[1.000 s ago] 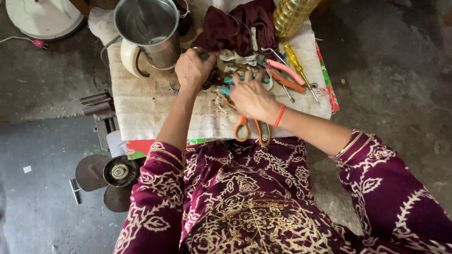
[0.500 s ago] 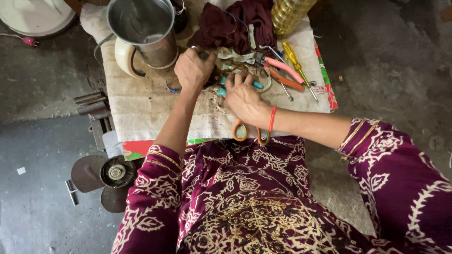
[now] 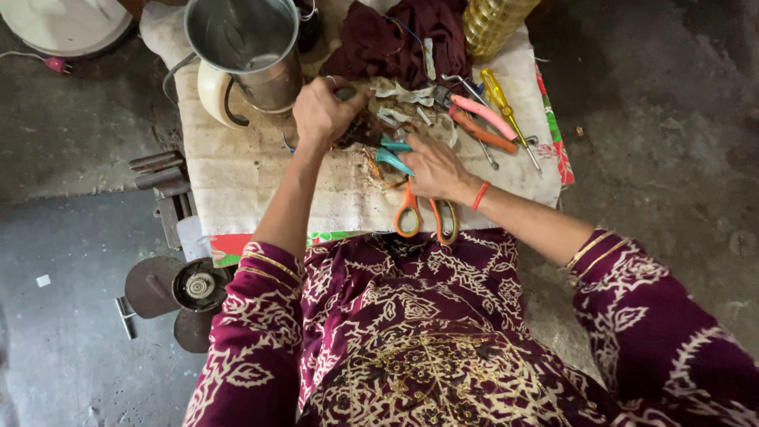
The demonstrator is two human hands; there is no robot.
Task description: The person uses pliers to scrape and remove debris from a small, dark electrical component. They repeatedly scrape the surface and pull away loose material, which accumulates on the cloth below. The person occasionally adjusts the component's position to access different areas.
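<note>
— Two hands, both down in the pile. What are your fingers doing?

— The fingers of my left hand [image 3: 320, 111] are curled tight together around something small and dark at the edge of the scrap heap [image 3: 379, 126]; I cannot tell what it is, my fist hides it. My right hand [image 3: 433, 168] lies flat, fingers together and a little bent, resting on the teal-handled pliers [image 3: 393, 156] without gripping them.

— Has anything changed in the last second?

— My right hand has slid forward off the orange-handled scissors [image 3: 425, 217] — their loops now lie bare just behind my wrist, at the near edge of the worktop [image 3: 253, 174]. My left fist has barely moved. By my reckoning I'm done with the scissors for now and am sorting through the scraps.

— And around that?

— Just past my right hand lie pink-handled pliers [image 3: 484, 119] and a yellow screwdriver [image 3: 506, 107], side by side. Behind the heap, a dark maroon cloth [image 3: 403, 39] and a yellow ribbed jar [image 3: 494, 24]. Beside my left fist stands a steel jug [image 3: 245, 47] on its pale base. Off the worktop, on the floor to my left, a small motor part [image 3: 198, 286] sits among dark metal pieces.
</note>
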